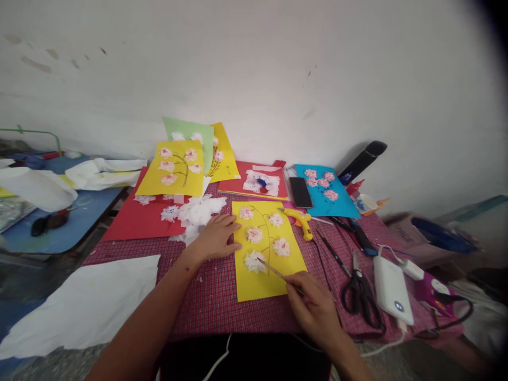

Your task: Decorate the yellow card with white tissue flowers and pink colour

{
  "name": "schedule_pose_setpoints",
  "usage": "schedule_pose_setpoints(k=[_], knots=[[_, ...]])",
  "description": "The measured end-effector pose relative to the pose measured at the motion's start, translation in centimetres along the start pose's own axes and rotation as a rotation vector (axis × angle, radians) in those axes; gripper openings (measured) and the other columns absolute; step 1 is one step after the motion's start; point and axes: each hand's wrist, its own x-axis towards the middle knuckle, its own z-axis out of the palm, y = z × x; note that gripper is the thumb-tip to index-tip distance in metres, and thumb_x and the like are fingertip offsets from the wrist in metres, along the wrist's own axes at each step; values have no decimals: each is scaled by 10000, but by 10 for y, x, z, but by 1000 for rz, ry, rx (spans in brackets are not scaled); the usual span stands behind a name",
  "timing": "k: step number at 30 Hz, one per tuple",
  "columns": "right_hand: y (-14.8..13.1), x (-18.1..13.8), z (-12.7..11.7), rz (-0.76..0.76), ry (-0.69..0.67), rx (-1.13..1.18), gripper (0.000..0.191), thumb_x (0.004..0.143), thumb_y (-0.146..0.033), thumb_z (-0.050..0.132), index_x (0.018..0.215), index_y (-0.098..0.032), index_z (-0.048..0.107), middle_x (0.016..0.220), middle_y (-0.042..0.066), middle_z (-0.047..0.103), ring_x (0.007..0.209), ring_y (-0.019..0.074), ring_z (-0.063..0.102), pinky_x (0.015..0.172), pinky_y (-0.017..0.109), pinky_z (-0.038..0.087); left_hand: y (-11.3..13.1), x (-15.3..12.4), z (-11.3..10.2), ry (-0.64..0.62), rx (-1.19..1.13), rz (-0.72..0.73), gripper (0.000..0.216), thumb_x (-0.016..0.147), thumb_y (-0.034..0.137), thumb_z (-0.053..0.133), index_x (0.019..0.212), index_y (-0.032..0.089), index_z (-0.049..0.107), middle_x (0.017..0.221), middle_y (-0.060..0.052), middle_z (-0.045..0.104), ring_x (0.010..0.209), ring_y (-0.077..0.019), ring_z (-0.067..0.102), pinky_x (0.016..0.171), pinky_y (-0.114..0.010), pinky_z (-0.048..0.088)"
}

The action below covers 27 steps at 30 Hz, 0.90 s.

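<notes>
A yellow sheet point(246, 288) lies in front of me with painted stems and several tissue-paper flowers on it, most tinted pink in the middle. My right hand point(313, 302) is closed around a thin paintbrush point(278, 272). The brush tip meets the lowest flower point(254, 262), which is mostly white. Flat on the table, my left hand point(217, 237) has its fingers stretched out and touches the sheet's left edge. White tissue pieces point(200, 209) are piled just beyond that hand.
Right of the sheet are a yellow glue gun point(304, 225), black scissors point(359, 293), a white power bank point(392, 288) and a phone point(300, 192). Finished-looking flower cards stand at the back, including a yellow one point(151, 182) and a blue one point(349, 203). White paper point(91, 301) hangs at left.
</notes>
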Motion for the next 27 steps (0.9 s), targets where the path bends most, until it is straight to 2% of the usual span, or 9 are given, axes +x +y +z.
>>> schedule_pose_setpoints(k=[9,17,27], knots=[[-2,12,0,8,-38,-26,147,960,-163,544,993,-238,666,821,23,676,731,177,671,661,292,525,1,1,-2,-5,-7,0,563,870,518,648,1351,227,605,1514,-116,494,1414,-348,415,1188,-514,292],[4,2,-4,3,-11,-41,152,960,-161,552,1046,-250,639,890,41,691,799,197,685,706,315,545,-1,1,1,0,-19,-2,566,859,515,664,1343,227,605,1511,-117,493,1407,-348,423,1188,-516,299],[4,0,-5,-8,-56,-21,181,958,-136,542,1055,-261,629,856,33,676,752,191,667,673,309,528,-2,2,2,-11,4,-4,568,869,529,646,1356,242,590,1529,-102,479,1419,-337,413,1187,-507,304]])
